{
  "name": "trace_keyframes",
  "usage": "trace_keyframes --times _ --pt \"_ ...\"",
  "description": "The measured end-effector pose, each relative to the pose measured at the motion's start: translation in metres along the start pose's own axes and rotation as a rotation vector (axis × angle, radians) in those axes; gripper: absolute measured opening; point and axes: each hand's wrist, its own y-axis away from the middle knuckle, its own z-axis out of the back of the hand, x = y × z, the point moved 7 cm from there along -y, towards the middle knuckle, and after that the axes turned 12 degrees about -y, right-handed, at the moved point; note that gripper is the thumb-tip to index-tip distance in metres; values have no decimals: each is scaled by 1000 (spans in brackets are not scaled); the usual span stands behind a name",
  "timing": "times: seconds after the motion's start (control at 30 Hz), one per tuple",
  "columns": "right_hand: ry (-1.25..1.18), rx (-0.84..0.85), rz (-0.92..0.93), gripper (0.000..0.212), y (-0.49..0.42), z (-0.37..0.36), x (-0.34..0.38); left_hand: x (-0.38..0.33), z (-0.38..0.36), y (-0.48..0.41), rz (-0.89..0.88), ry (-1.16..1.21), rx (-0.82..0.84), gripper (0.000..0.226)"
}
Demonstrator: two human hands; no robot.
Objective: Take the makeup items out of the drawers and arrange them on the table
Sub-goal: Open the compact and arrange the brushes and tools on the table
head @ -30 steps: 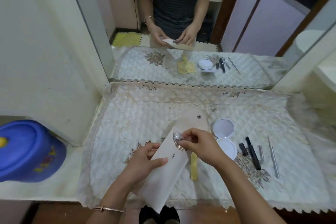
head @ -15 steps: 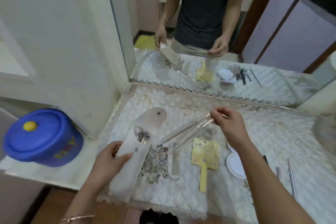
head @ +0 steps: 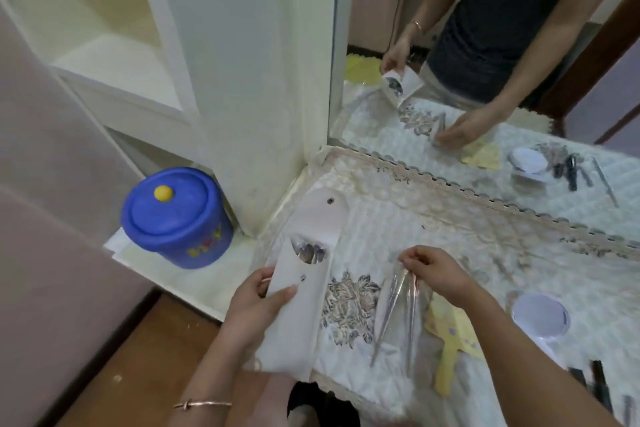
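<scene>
At bench centre, right hand (head: 434,270) fingers (head: 410,258) pinch the tops of two slim metal tools in clear sleeves (head: 398,315), tips angled down over the quilted cover (head: 450,218). Left hand (head: 258,305) is closed around the white pouch (head: 299,288), flap open, more tools inside. Step: unloading the pouch. Next: lay the pair flat beside the yellow hand mirror (head: 450,333), then go back to the pouch.

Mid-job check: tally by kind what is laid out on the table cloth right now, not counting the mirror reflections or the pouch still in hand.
Yellow hand mirror: 1
White comb, partly hidden: 1
Open white compact: 1
Slim metal tools in right hand, tips on the cloth: 2
Dark sticks at frame edge, blurred: at least 2
Total: at least 7
</scene>
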Motion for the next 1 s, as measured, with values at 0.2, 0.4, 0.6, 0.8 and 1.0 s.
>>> trace_keyframes --times 0.2,0.4,0.6,0.8,1.0 --pt "-204 -14 -47 18 -5 -21 2 1 -2 0 -1 39 -13 26" --pt "194 -144 107 30 -13 -46 36 -2 3 1 -20 42 -15 25" --pt "85 -30 458 7 34 -90 89 1 -8 0 -21 50 59 23" --pt "61 28 376 11 43 -100 91 -3 -21 4 -61 28 188 30" --pt "-204 102 243 16 44 -101 81 1 -18 6 -93 -21 199 32"
